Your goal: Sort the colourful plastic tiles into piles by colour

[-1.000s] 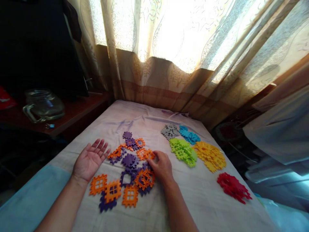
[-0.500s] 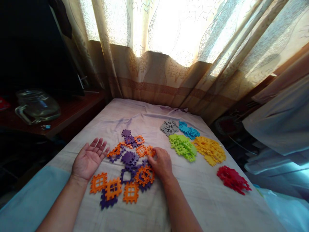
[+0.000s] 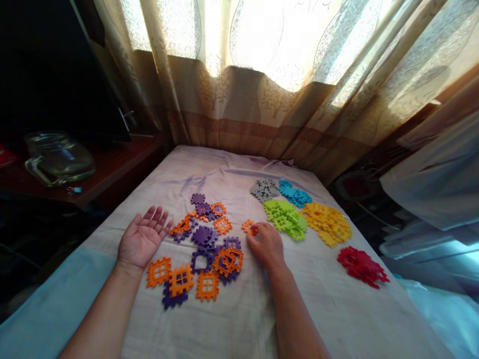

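Desk (image 3: 116,162) bears jug (image 3: 63,162) (contents unclear); right hand (image 3: 267,245) holds orange piece (image 3: 247,227).

Pale sheet (image 3: 209,329): orange pieces (image 3: 207,286), purple pieces (image 3: 202,235), five single-color piles (image 3: 285,219).

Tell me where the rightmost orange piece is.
In the head view, just right of centre, the rightmost orange piece is at the right hand, between another orange piece and the lime-green pile.

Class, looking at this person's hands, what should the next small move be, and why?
Probably set the orange piece down on the bare sheet: the right hand seems to hold it, apart from the mixed orange and purple pieces, while the green pile and red pile are each one colour.
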Tool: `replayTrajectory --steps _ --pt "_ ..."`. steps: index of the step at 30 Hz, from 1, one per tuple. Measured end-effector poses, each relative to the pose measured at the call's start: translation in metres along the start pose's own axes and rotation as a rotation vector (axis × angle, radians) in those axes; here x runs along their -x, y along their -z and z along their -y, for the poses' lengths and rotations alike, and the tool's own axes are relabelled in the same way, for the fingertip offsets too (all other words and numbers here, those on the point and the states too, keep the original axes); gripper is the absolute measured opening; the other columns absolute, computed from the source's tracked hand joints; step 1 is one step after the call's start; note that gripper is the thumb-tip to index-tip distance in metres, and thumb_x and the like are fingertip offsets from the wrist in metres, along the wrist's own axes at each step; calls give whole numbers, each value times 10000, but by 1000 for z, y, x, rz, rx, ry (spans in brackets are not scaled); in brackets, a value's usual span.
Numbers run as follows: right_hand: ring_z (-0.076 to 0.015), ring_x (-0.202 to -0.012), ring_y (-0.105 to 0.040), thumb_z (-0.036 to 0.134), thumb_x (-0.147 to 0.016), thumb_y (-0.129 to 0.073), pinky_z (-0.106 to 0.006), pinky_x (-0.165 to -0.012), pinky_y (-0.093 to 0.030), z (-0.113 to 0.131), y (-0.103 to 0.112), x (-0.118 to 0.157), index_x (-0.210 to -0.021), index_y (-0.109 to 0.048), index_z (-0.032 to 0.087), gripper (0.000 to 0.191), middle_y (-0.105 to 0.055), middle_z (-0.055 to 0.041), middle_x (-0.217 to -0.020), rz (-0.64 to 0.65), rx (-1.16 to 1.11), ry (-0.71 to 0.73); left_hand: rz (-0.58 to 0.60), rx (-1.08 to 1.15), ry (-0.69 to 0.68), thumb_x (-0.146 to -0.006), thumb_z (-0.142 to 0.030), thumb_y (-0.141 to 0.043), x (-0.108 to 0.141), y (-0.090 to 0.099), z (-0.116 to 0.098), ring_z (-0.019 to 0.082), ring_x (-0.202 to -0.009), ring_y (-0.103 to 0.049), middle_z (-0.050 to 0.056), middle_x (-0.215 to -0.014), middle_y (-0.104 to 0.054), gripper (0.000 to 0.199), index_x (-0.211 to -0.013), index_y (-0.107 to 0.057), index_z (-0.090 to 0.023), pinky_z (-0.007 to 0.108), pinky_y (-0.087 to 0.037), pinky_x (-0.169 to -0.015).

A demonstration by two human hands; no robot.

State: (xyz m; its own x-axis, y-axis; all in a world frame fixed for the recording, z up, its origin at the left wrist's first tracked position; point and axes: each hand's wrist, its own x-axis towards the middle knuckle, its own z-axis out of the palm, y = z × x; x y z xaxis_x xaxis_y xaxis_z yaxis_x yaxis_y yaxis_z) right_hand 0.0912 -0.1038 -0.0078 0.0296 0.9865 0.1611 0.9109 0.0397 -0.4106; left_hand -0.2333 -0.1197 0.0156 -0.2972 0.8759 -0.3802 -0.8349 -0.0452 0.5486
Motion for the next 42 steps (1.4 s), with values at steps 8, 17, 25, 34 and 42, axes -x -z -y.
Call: replayTrajectory --steps 8,17,25,34,42 --pt "-220 -1129 -562 276 -823 -621 -316 -977 -401 9 27 5 -1056 -701 210 255 -650 -76 -1186 112 -1 7 1 -18 -11 -977 -299 -347 1 -1 0 206 -988 -682 61 -986 -733 355 -931 -673 -167 495 -476 -1004" --pt "-241 -1003 -619 347 -695 -740 -314 -827 -445 55 58 35 -1291 -557 244 631 -619 -84 -1164 633 97 174 11 -28 -12 -966 -305 -370 -1 2 1 213 -991 -683 72 -993 -732 328 -954 -673 -178 467 -502 -964" --pt "-222 -1010 -604 350 -817 -629 -300 -811 -437 82 32 38 -1214 -575 234 417 -583 -89 -1160 536 108 212 7 -44 -23 -967 -308 -372 1 0 2 209 -1003 -676 72 -1007 -726 330 -948 -675 -178 457 -502 -962" --pt "-333 -1215 -479 483 -686 -780 -453 -981 -375 88 19 45 -1285 -556 240 683 -478 -166 -1372 407 95 268 2 -68 -38 -952 -319 -419 2 -1 2 209 -1031 -664 75 -1038 -717 287 -950 -673 -185 473 -487 -980" --pt "-287 -1250 -459 383 -751 -730 -433 -1022 -363 91 14 48 -1149 -616 237 438 -501 -127 -1374 320 -45 355 2 -29 -22 -956 -288 -389 1 0 1 220 -1032 -671 84 -1014 -727 302 -957 -672 -180 481 -500 -970"
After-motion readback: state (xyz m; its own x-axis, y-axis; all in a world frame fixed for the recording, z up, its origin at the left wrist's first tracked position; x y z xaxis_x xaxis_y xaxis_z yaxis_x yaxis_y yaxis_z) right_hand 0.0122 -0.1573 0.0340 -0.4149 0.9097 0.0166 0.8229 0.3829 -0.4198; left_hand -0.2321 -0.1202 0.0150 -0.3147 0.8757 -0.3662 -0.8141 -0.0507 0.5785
